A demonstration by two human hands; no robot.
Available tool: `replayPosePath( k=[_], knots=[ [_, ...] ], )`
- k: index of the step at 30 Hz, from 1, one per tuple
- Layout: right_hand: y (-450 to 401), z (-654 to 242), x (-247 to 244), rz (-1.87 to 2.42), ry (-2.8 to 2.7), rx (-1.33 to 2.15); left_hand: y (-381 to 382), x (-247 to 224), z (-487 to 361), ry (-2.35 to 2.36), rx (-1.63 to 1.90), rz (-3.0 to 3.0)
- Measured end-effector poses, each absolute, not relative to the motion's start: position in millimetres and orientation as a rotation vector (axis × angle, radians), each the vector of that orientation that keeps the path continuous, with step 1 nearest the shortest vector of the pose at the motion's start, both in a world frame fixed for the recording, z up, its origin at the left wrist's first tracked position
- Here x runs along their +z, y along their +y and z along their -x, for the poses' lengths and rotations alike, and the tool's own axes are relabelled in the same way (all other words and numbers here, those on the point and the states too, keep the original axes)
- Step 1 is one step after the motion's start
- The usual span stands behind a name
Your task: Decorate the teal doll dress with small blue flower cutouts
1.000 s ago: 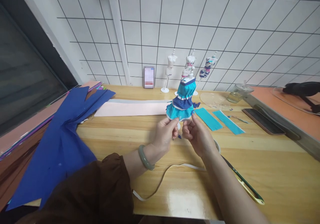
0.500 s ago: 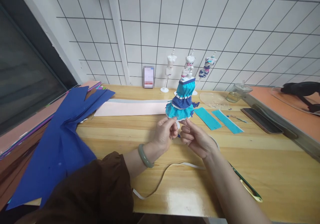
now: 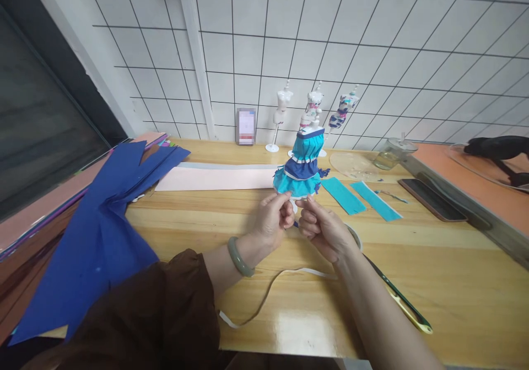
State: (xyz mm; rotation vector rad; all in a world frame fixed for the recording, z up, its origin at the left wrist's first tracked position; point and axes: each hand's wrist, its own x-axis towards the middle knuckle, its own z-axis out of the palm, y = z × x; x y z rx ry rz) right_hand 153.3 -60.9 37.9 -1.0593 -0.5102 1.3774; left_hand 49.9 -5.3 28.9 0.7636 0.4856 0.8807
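A small tiered dress (image 3: 301, 170) in turquoise and dark blue, apparently crepe paper, stands on a miniature mannequin in front of me. My left hand (image 3: 273, 220) is closed, thumb and finger pinching the dress's lower hem from the left. From the right, my right hand (image 3: 324, 228) pinches the same hem a short way along. The mannequin's white base shows only partly between the hands. Two turquoise strips, a nearer one (image 3: 344, 196) and a farther one (image 3: 376, 201), lie right of the dress. Partly behind my right wrist is a roll of tape (image 3: 354, 237).
Three mini mannequins, one of them plain white (image 3: 283, 101), stand by the tiled wall beside a propped phone (image 3: 246, 126). Blue sheets (image 3: 99, 248) and a pale pink strip (image 3: 219, 177) lie left. Scissors (image 3: 407, 304), a dark phone (image 3: 432, 199) and a glass jar (image 3: 392, 152) are right.
My right hand and forearm have shifted very slightly left, showing more of the tape roll and scissors. Both hands still pinch the hem, and the dress looks nearly unmoved.
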Motion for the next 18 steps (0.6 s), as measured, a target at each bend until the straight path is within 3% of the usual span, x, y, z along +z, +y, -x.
replayPosePath(
  k=[18],
  knots=[
    [-47,-140,45,0.907,-0.422,1.449,-5,28,-49,0.53,0.932,-0.845]
  ],
)
